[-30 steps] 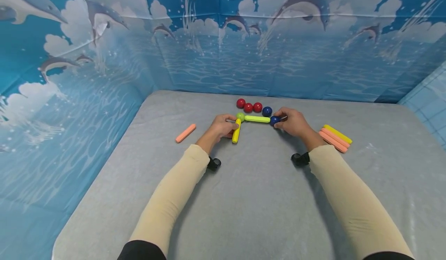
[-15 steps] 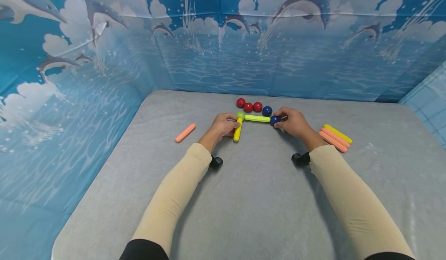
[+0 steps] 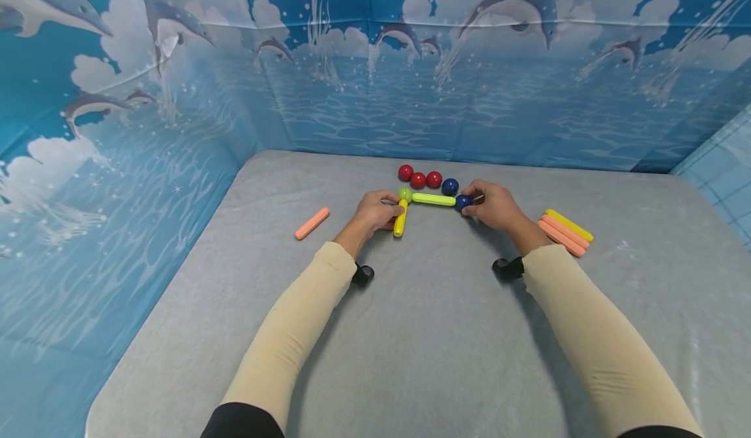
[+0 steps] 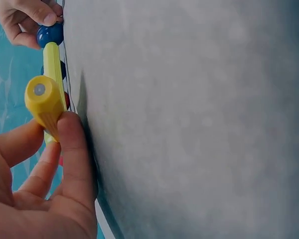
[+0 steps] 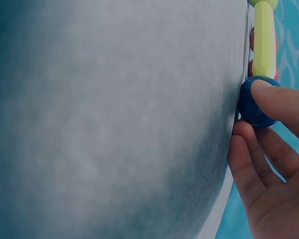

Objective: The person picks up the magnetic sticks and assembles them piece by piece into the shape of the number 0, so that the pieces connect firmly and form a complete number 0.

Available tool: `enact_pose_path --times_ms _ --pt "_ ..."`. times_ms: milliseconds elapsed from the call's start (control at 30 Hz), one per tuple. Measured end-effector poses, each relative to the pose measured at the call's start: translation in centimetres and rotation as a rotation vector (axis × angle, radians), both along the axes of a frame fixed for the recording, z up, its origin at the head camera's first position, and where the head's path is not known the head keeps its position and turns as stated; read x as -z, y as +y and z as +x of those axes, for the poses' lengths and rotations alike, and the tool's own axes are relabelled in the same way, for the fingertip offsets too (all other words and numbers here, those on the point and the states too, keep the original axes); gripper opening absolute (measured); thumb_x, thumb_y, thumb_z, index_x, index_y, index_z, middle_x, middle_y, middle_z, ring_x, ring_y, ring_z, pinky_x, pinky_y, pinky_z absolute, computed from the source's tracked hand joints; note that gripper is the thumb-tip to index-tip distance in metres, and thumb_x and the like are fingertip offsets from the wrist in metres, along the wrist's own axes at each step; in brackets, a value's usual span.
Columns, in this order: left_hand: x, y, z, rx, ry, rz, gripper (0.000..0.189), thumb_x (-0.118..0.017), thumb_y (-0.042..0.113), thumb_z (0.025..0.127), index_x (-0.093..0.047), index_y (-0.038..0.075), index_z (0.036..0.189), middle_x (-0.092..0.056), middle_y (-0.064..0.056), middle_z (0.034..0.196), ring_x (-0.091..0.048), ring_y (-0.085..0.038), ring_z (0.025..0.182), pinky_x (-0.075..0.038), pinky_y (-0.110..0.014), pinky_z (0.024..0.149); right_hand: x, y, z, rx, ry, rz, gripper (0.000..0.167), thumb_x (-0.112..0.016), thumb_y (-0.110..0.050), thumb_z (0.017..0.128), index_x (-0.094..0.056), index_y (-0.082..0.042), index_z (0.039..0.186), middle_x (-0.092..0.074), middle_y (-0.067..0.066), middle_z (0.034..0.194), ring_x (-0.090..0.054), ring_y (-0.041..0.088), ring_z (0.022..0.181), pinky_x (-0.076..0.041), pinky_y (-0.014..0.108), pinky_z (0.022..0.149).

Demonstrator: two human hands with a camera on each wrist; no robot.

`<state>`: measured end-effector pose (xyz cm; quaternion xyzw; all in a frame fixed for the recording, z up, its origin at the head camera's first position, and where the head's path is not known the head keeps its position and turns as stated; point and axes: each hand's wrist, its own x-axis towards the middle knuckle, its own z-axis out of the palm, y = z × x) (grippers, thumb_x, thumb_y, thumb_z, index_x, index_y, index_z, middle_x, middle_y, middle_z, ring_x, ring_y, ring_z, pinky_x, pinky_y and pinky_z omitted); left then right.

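Note:
My left hand (image 3: 374, 212) pinches a yellow stick (image 3: 401, 219) between thumb and fingers. In the left wrist view a small silvery disc shows at the end of that yellow stick (image 4: 44, 99). Its far end meets a green ball (image 3: 405, 194). From this ball a lime-green stick (image 3: 434, 199) runs right to a dark blue ball (image 3: 463, 203), so the pieces form a bent chain. My right hand (image 3: 491, 206) grips the blue ball, its thumb on top in the right wrist view, where the lime stick (image 5: 264, 42) meets the ball.
Behind the chain sit several red balls (image 3: 418, 181) and another blue ball (image 3: 450, 187). An orange stick (image 3: 312, 224) lies left of my left hand. Orange sticks (image 3: 562, 234) and a yellow one (image 3: 569, 225) lie by my right wrist. A dolphin-print curtain (image 3: 364, 112) borders the grey table (image 3: 434, 334).
My left hand has shifted very slightly to the right, and the near end of the yellow stick has swung a little the same way. My right hand stays on the blue ball.

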<state>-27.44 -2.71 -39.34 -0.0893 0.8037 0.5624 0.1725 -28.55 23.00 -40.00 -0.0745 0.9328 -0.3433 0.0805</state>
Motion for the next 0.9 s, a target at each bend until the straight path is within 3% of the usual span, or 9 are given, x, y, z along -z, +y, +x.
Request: enact_pose_path --times_ms 267,433,900 --pt "0.0 -0.5 0.0 0.083 0.041 0.02 0.032 -0.064 0.012 0.096 -0.065 0.015 0.128 -0.063 -0.012 0.125 -0.065 -0.021 0.103 -0.059 -0.031 0.082 0.0 0.0 0.0 0.002 -0.001 0.005 0.03 -0.064 -0.006 0.095 -0.058 -0.004 0.124 -0.057 0.024 0.134 -0.057 0.04 0.122 -0.052 0.053 0.097" --pt "0.1 -0.9 -0.1 0.133 0.031 0.037 0.036 -0.061 0.008 0.097 -0.061 0.014 0.133 -0.061 -0.013 0.129 -0.063 -0.023 0.108 -0.059 -0.033 0.086 -0.1 0.0 0.0 -0.006 0.01 0.007 0.03 -0.064 -0.005 0.094 -0.058 -0.003 0.123 -0.057 0.025 0.133 -0.057 0.041 0.122 -0.052 0.053 0.096" --pt "0.0 -0.8 -0.2 0.109 0.05 -0.021 0.03 -0.063 0.009 0.096 -0.063 0.011 0.127 -0.063 -0.011 0.12 -0.064 -0.021 0.099 -0.059 -0.031 0.084 -0.3 -0.2 0.3 -0.032 -0.018 0.059 0.035 -0.064 -0.008 0.094 -0.054 -0.003 0.128 -0.056 0.025 0.134 -0.056 0.04 0.123 -0.049 0.055 0.101"
